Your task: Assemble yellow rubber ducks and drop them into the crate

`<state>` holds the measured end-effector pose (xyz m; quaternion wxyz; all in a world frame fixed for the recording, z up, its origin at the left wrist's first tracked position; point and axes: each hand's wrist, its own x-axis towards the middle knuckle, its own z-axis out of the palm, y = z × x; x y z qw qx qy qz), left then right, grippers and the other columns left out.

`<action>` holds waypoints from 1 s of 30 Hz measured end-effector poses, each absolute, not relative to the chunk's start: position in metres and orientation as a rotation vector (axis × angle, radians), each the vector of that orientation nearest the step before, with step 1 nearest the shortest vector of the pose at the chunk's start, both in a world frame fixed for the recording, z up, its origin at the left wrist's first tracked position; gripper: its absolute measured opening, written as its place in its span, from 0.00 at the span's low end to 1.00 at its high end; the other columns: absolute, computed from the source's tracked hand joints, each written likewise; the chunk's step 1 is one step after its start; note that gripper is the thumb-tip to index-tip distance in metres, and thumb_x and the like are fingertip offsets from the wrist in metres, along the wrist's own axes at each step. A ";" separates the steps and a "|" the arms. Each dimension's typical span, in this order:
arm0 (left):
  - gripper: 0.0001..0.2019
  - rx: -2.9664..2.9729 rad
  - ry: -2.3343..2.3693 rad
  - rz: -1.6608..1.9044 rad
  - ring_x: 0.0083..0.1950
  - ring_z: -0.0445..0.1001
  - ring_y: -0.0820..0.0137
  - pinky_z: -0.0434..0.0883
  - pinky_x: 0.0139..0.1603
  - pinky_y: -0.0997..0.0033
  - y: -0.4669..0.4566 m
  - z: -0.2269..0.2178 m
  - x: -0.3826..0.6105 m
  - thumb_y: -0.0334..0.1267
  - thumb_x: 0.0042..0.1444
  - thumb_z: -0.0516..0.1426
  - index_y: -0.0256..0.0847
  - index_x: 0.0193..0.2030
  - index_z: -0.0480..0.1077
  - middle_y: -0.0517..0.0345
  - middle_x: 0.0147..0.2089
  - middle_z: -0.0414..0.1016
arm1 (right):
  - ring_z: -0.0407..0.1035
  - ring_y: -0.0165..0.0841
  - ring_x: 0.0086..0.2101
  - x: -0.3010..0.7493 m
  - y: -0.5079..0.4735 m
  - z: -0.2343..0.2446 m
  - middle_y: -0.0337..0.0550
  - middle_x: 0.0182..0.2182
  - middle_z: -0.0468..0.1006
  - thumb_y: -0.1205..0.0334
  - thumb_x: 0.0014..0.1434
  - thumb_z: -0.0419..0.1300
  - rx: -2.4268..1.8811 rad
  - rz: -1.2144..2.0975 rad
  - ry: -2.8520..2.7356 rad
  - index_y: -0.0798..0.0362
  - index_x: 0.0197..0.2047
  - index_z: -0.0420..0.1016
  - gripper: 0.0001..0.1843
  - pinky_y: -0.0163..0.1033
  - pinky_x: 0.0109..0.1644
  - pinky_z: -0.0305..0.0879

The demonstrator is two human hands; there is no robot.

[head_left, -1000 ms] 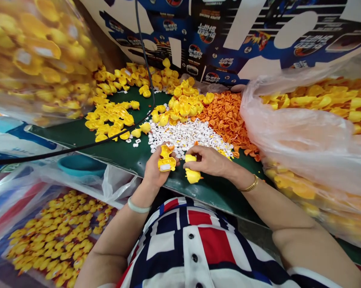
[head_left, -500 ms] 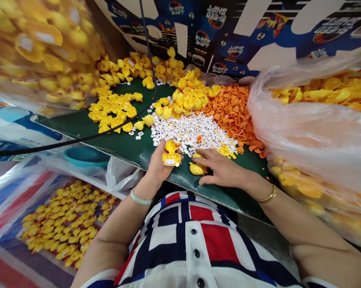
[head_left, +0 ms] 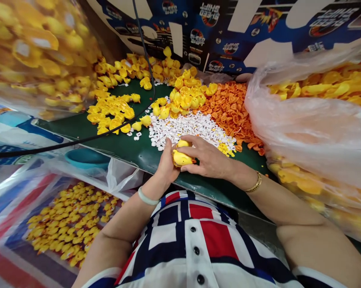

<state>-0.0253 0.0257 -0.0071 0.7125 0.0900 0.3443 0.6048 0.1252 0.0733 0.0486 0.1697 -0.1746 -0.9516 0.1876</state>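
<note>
Left hand [head_left: 167,166], right hand [head_left: 210,160] now together on duck [head_left: 181,158]

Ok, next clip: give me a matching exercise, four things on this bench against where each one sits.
Things:
1. yellow duck
2. white pieces
3. orange pieces
4. teal bowl

Places:
A. below the near edge of the green table, at left
B. beside the clear bag, on the right
C. gripped between left hand and right hand
D. heaped on the table just beyond the hands

Pairs: 1-C, 2-D, 3-B, 4-A.
</note>
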 end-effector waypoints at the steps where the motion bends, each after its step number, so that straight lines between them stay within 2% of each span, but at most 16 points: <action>1: 0.33 0.179 0.766 1.339 0.38 0.79 0.61 0.74 0.32 0.68 0.025 -0.008 -0.025 0.64 0.63 0.44 0.35 0.47 0.73 0.47 0.37 0.79 | 0.58 0.47 0.61 0.122 0.074 0.046 0.55 0.62 0.61 0.53 0.62 0.61 -0.471 0.521 -2.726 0.52 0.60 0.70 0.24 0.54 0.65 0.56; 4: 0.31 0.151 0.790 1.360 0.37 0.79 0.63 0.75 0.34 0.69 0.024 -0.010 -0.024 0.64 0.63 0.46 0.35 0.44 0.73 0.49 0.34 0.78 | 0.61 0.48 0.58 0.117 0.076 0.043 0.56 0.59 0.65 0.57 0.61 0.61 -0.445 0.511 -2.747 0.53 0.57 0.71 0.22 0.56 0.62 0.60; 7: 0.29 0.174 0.815 1.416 0.41 0.79 0.63 0.76 0.41 0.69 0.022 -0.007 -0.023 0.61 0.64 0.48 0.34 0.43 0.73 0.50 0.36 0.79 | 0.65 0.45 0.54 0.116 0.078 0.047 0.54 0.57 0.67 0.59 0.61 0.61 -0.442 0.542 -2.789 0.53 0.54 0.73 0.18 0.52 0.59 0.64; 9: 0.29 0.181 0.784 1.403 0.44 0.79 0.62 0.76 0.43 0.67 0.021 -0.005 -0.024 0.62 0.64 0.47 0.34 0.45 0.73 0.48 0.38 0.79 | 0.64 0.46 0.55 0.117 0.078 0.049 0.54 0.58 0.66 0.57 0.62 0.61 -0.441 0.533 -2.821 0.53 0.54 0.72 0.18 0.52 0.59 0.64; 13: 0.32 0.182 0.686 1.284 0.48 0.78 0.57 0.77 0.46 0.63 0.020 -0.004 -0.024 0.64 0.61 0.49 0.34 0.49 0.73 0.45 0.43 0.79 | 0.56 0.50 0.63 0.119 0.074 0.037 0.57 0.64 0.60 0.49 0.65 0.58 -0.438 0.465 -2.810 0.52 0.66 0.61 0.31 0.59 0.65 0.58; 15: 0.27 0.219 0.677 1.311 0.50 0.78 0.59 0.76 0.48 0.65 0.019 -0.006 -0.023 0.60 0.60 0.54 0.36 0.50 0.73 0.47 0.45 0.79 | 0.51 0.50 0.65 0.120 0.073 0.026 0.59 0.66 0.58 0.47 0.67 0.55 -0.458 0.486 -2.751 0.54 0.70 0.55 0.34 0.61 0.67 0.54; 18: 0.23 0.372 0.663 1.357 0.49 0.77 0.63 0.75 0.49 0.68 0.017 -0.011 -0.025 0.50 0.54 0.65 0.39 0.53 0.72 0.51 0.48 0.78 | 0.50 0.49 0.66 0.126 0.076 0.017 0.59 0.67 0.57 0.41 0.67 0.51 -0.451 0.617 -2.600 0.54 0.71 0.49 0.38 0.60 0.68 0.52; 20: 0.28 0.525 0.689 1.345 0.48 0.77 0.64 0.75 0.48 0.67 0.016 -0.015 -0.030 0.42 0.49 0.69 0.43 0.58 0.70 0.54 0.49 0.77 | 0.54 0.49 0.65 0.131 0.080 0.018 0.59 0.66 0.59 0.39 0.66 0.52 -0.506 0.691 -2.464 0.54 0.69 0.52 0.38 0.59 0.67 0.53; 23: 0.35 0.799 0.852 1.271 0.50 0.76 0.61 0.75 0.50 0.62 0.014 -0.022 -0.039 0.38 0.46 0.70 0.47 0.63 0.67 0.55 0.52 0.77 | 0.65 0.46 0.54 0.137 0.085 0.022 0.56 0.54 0.71 0.40 0.65 0.55 -0.652 0.780 -2.406 0.54 0.59 0.66 0.30 0.55 0.59 0.62; 26: 0.33 1.182 1.122 1.228 0.58 0.72 0.58 0.68 0.61 0.58 0.009 -0.027 -0.046 0.39 0.48 0.68 0.45 0.63 0.69 0.52 0.59 0.74 | 0.67 0.41 0.45 0.137 0.084 0.020 0.49 0.45 0.74 0.43 0.63 0.58 -0.654 0.931 -2.488 0.52 0.49 0.71 0.22 0.48 0.51 0.65; 28: 0.31 1.398 1.279 1.210 0.61 0.70 0.57 0.65 0.65 0.57 0.005 -0.030 -0.047 0.39 0.52 0.66 0.45 0.64 0.69 0.52 0.62 0.72 | 0.66 0.40 0.44 0.133 0.081 0.014 0.48 0.44 0.73 0.44 0.63 0.60 -0.630 0.960 -2.463 0.52 0.48 0.71 0.21 0.47 0.51 0.65; 30: 0.30 1.497 1.380 1.202 0.61 0.71 0.58 0.65 0.64 0.58 0.002 -0.032 -0.046 0.38 0.54 0.64 0.45 0.64 0.68 0.53 0.63 0.72 | 0.66 0.41 0.43 0.129 0.078 0.007 0.48 0.42 0.73 0.44 0.62 0.59 -0.646 0.916 -2.386 0.54 0.48 0.71 0.22 0.47 0.50 0.64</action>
